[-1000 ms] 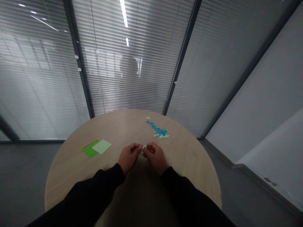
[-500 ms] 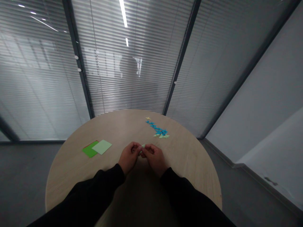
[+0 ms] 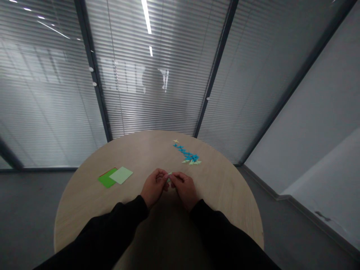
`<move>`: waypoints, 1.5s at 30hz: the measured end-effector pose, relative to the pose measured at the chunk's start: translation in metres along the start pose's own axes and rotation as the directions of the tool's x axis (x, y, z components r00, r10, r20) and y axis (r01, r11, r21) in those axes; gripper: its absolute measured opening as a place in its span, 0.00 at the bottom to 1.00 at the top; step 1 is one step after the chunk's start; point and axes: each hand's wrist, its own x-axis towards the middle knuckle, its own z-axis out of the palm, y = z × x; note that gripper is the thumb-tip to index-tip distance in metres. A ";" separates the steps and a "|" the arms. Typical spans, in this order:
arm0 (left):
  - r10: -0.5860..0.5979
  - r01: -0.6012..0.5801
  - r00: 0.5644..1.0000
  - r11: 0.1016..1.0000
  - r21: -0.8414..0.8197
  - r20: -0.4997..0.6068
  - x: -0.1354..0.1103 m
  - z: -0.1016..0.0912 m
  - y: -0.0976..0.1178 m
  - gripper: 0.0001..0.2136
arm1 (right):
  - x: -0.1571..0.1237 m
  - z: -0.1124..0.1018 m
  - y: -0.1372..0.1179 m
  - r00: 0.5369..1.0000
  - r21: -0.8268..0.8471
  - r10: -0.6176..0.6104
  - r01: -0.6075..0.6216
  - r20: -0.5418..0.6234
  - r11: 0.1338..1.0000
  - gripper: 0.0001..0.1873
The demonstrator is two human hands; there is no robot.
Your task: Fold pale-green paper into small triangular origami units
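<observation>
A small folded piece of pale green paper [image 3: 169, 177] sits between my two hands, mostly covered by fingers. My left hand [image 3: 154, 186] pinches it from the left with thumb and fingertips. From the other side my right hand [image 3: 184, 187] pinches it too, the fingertips of both hands almost meeting. Beyond the right hand lie several folded paper pieces: pale green ones [image 3: 195, 162] at the near end, a winding row of blue ones [image 3: 186, 152], and one yellow piece [image 3: 176, 141] at the far end.
On the round wooden table [image 3: 225, 187], to the left, a pale green sheet [image 3: 121, 175] overlaps a bright green sheet [image 3: 106, 180], with a red edge showing beneath. Behind the table stands a glass partition with blinds [image 3: 157, 108]. A white wall [image 3: 317, 123] rises at the right.
The right hand's fingers have shifted slightly on the pale green paper, so a little more of it shows. The sheets and folded pieces lie as before.
</observation>
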 end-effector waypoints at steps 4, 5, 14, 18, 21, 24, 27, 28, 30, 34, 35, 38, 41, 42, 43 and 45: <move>0.031 -0.032 0.999 0.999 0.027 0.020 0.000 -0.002 0.000 0.13 | 0.001 -0.001 -0.001 0.999 -0.020 -0.033 0.033 0.009 0.999 0.16; 0.030 -0.031 0.999 0.999 0.034 0.018 0.000 -0.002 0.000 0.14 | 0.001 -0.001 -0.001 0.999 -0.023 -0.038 0.039 0.009 0.999 0.16; 0.053 -0.043 0.997 0.982 0.186 -0.050 -0.002 -0.005 0.003 0.13 | -0.001 -0.004 -0.011 1.000 -0.030 -0.018 0.019 0.023 0.999 0.16; 0.068 -0.057 0.997 0.972 0.230 -0.040 -0.002 -0.007 0.003 0.12 | -0.002 -0.006 -0.013 0.998 -0.063 -0.055 0.057 0.033 0.996 0.16; 0.070 -0.063 0.997 0.968 0.244 -0.020 -0.002 -0.007 0.004 0.12 | -0.001 -0.008 -0.014 0.997 -0.108 -0.075 0.078 0.035 0.991 0.15; 0.072 -0.070 0.997 0.964 0.257 0.003 -0.002 -0.007 0.006 0.12 | 0.000 -0.012 -0.016 0.998 -0.119 -0.058 0.062 0.038 0.991 0.15; 0.063 -0.066 0.998 0.971 0.232 0.019 -0.002 -0.008 0.008 0.13 | 0.001 -0.014 -0.017 0.997 -0.096 -0.059 0.064 0.059 0.993 0.15; 0.055 -0.059 0.998 0.974 0.219 0.022 -0.002 -0.008 0.007 0.13 | 0.001 -0.014 -0.017 0.996 -0.086 -0.060 0.066 0.071 0.994 0.15; 0.037 -0.042 0.999 0.980 0.197 0.027 -0.001 -0.010 0.005 0.13 | 0.001 -0.015 -0.017 0.995 -0.066 -0.052 0.058 0.090 0.996 0.15; 0.025 -0.031 0.999 0.982 0.187 0.032 0.001 -0.013 0.000 0.14 | 0.001 -0.014 -0.016 0.992 -0.068 -0.035 0.044 0.122 0.997 0.15; 0.024 -0.030 0.999 0.981 0.194 0.036 0.001 -0.013 0.000 0.14 | 0.001 -0.014 -0.016 0.991 -0.077 -0.030 0.040 0.129 0.996 0.15; 0.017 -0.030 0.998 0.976 0.215 0.059 0.001 -0.013 0.000 0.14 | 0.002 -0.015 -0.013 0.992 -0.097 -0.022 0.035 0.127 0.995 0.15; 0.012 -0.029 0.996 0.981 0.192 0.089 0.002 -0.013 0.001 0.13 | 0.003 -0.017 -0.011 0.994 -0.099 -0.040 0.050 0.104 0.994 0.14; 0.010 -0.027 0.996 0.983 0.182 0.091 0.002 -0.013 0.001 0.13 | 0.003 -0.017 -0.011 0.994 -0.099 -0.045 0.055 0.099 0.994 0.14; 0.007 -0.023 0.996 0.985 0.173 0.092 0.002 -0.013 0.000 0.13 | 0.003 -0.017 -0.011 0.994 -0.100 -0.049 0.059 0.097 0.993 0.14; -0.004 -0.011 0.996 0.987 0.159 0.090 0.002 -0.014 0.000 0.13 | 0.003 -0.017 -0.010 0.994 -0.099 -0.054 0.063 0.092 0.993 0.14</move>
